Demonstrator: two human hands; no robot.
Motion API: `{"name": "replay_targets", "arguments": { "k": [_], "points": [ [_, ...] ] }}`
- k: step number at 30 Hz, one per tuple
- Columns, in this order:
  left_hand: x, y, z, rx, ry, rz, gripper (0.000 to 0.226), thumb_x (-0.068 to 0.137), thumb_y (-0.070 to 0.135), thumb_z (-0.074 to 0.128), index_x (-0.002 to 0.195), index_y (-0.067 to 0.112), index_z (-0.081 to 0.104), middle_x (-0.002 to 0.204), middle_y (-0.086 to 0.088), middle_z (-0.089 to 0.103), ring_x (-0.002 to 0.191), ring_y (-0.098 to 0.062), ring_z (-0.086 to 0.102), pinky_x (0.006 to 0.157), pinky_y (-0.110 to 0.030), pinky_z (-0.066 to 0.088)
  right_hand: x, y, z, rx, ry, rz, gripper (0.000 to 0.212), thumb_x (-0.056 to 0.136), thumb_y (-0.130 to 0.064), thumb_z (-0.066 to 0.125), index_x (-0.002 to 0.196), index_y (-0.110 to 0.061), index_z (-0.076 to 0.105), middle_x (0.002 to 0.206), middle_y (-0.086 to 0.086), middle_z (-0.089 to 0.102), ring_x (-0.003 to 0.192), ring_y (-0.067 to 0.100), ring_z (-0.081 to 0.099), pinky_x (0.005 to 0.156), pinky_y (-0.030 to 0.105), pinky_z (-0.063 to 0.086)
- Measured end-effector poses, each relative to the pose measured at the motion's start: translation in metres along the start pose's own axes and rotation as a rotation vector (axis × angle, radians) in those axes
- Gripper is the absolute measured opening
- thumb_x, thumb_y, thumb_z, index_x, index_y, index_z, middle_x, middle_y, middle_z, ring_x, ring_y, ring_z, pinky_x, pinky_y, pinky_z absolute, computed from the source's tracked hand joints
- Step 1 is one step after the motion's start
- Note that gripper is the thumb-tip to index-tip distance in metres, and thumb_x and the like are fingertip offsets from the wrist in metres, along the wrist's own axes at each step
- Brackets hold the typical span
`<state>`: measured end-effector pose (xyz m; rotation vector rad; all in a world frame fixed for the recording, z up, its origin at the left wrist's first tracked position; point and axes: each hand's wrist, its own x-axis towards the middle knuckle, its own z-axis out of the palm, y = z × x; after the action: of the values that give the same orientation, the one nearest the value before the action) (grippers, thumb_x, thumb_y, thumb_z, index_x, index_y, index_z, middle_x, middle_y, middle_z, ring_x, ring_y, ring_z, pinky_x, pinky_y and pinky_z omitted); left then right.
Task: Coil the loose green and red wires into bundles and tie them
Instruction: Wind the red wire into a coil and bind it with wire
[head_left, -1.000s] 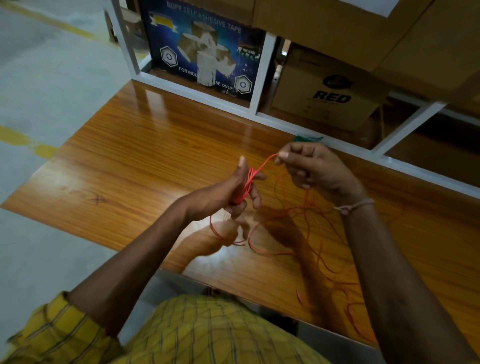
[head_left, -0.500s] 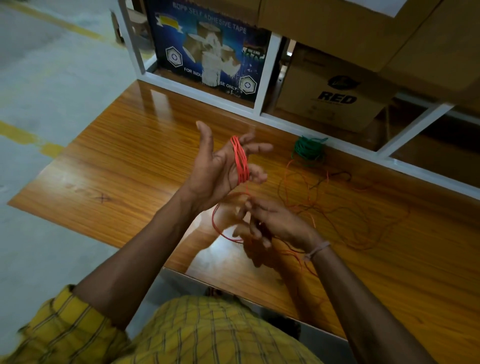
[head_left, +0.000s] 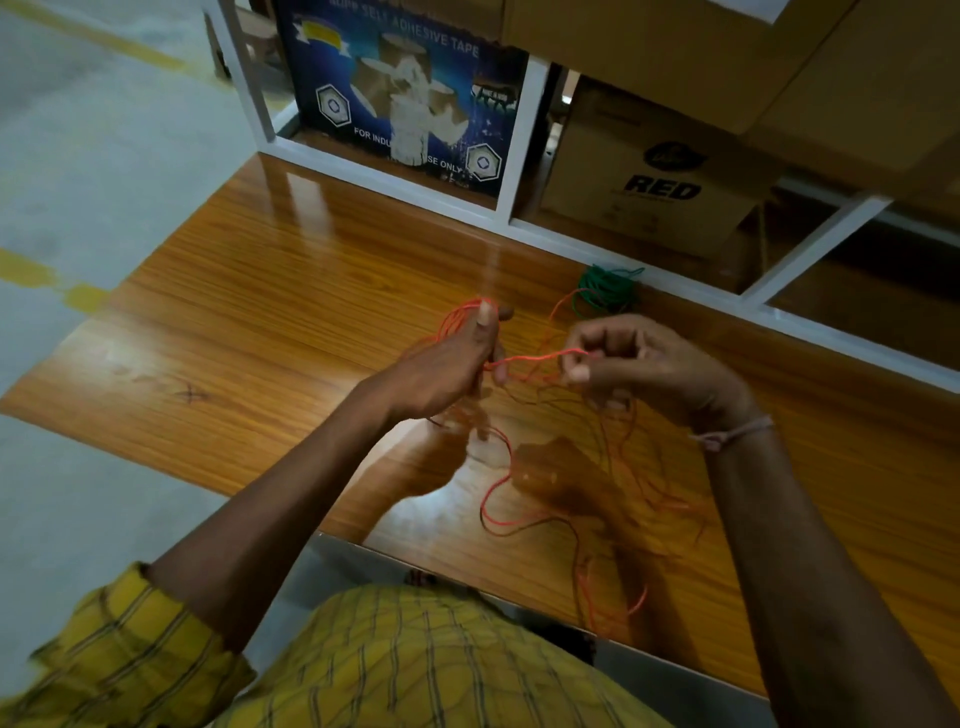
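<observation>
i'm mid-wind on the red wire: my left hand stands edge-up above the counter, fingers closed around a few red loops that show above the thumb, and my right hand pinches the running strand just beside it, fingers narrow on the wire. the rest of the red lies loose on the counter under and behind my right forearm. the green bundle sits coiled near the shelf frame, well clear. to wind well i judge i should keep the strand lightly taut, lay each turn beside the last, and let slack feed without snagging the tangle.
</observation>
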<state>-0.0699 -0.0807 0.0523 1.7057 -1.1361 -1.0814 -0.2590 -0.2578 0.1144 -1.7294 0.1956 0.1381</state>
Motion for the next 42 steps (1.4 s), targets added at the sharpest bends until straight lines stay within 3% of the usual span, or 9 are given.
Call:
{"name": "replay_targets", "arguments": {
  "k": [8,12,17,20,22,25,30,34,42],
  "points": [
    [-0.017,0.026,-0.006,-0.418,-0.426,0.066,0.117,0.081,0.086,-0.002,0.146,0.003,0.049,0.073,-0.008,0.046,0.056,-0.023,0.024,0.057,-0.034,0.038,0.018,0.019,-0.028,0.037,0.307,-0.040,0.011,0.103,-0.012,0.063,0.102,-0.003,0.069,0.068,-0.001,0.052,0.054,0.013,0.037,0.049,0.029,0.032],
    [-0.017,0.051,0.008,-0.593,-0.490,0.088,0.124,0.081,0.082,-0.017,0.151,-0.002,0.042,0.075,-0.008,0.050,0.052,-0.027,0.012,0.057,-0.036,0.034,0.021,0.040,-0.013,0.016,0.444,0.021,0.022,0.106,-0.029,0.062,0.097,-0.010,0.071,0.072,0.013,0.046,0.049,0.015,0.032,0.045,0.030,0.025],
    [0.001,0.071,0.041,-0.876,-0.365,0.191,0.125,0.082,0.089,-0.011,0.160,0.001,0.033,0.103,-0.023,0.059,0.056,-0.016,0.044,0.066,-0.041,0.026,-0.005,0.055,0.018,0.129,0.392,0.166,0.039,0.113,-0.036,0.042,0.088,-0.015,0.063,0.064,0.007,0.050,0.039,0.009,0.036,0.039,0.018,0.025],
    [0.010,0.083,0.065,-0.971,-0.302,0.201,0.121,0.084,0.090,-0.010,0.166,0.007,0.024,0.139,-0.026,0.061,0.085,-0.028,0.072,0.078,-0.035,0.060,-0.030,0.066,0.031,0.070,0.269,0.220,0.043,0.111,-0.045,0.043,0.087,-0.019,0.067,0.060,0.010,0.055,0.038,0.015,0.039,0.043,0.026,0.028],
    [0.014,0.091,0.079,-0.999,-0.238,0.195,0.115,0.085,0.088,-0.010,0.168,0.013,0.017,0.157,-0.021,0.054,0.115,-0.040,0.073,0.095,-0.039,0.062,-0.047,0.068,0.033,0.104,0.130,0.229,0.037,0.113,-0.044,0.038,0.111,-0.024,0.069,0.061,0.013,0.059,0.038,0.019,0.044,0.042,0.025,0.035],
    [0.023,0.099,0.098,-0.902,-0.032,0.147,0.106,0.090,0.083,-0.012,0.168,0.016,0.016,0.160,-0.013,0.053,0.131,-0.044,0.065,0.115,-0.039,0.047,-0.075,0.066,0.020,0.151,-0.041,0.185,0.029,0.113,-0.031,0.044,0.129,-0.013,0.059,0.065,0.018,0.063,0.043,0.024,0.054,0.045,0.028,0.045],
    [0.028,0.084,0.125,-0.193,0.277,0.079,0.101,0.087,0.080,0.001,0.166,0.019,0.019,0.132,-0.006,0.067,0.100,-0.029,0.077,0.111,-0.049,0.048,-0.120,0.056,-0.029,0.155,-0.190,0.063,0.021,0.104,-0.009,0.063,0.122,0.001,0.062,0.068,0.021,0.065,0.048,0.022,0.059,0.047,0.025,0.050],
    [0.018,0.070,0.145,0.029,0.220,-0.012,0.127,0.069,0.105,0.007,0.162,0.021,0.027,0.106,-0.003,0.067,0.074,-0.016,0.056,0.075,-0.041,0.049,-0.143,0.041,-0.075,0.251,-0.098,-0.082,0.013,0.100,-0.005,0.057,0.109,0.000,0.065,0.056,0.005,0.056,0.038,0.009,0.047,0.039,0.020,0.040],
    [-0.005,0.098,0.167,-0.317,-0.216,-0.009,0.114,0.080,0.087,-0.005,0.148,0.010,0.045,0.088,-0.020,0.055,0.063,-0.025,0.039,0.066,-0.032,0.047,-0.121,0.035,-0.127,0.517,0.213,-0.232,0.029,0.110,-0.014,0.042,0.108,-0.006,0.070,0.059,-0.005,0.043,0.039,0.003,0.029,0.046,0.022,0.032]
  ]
}}
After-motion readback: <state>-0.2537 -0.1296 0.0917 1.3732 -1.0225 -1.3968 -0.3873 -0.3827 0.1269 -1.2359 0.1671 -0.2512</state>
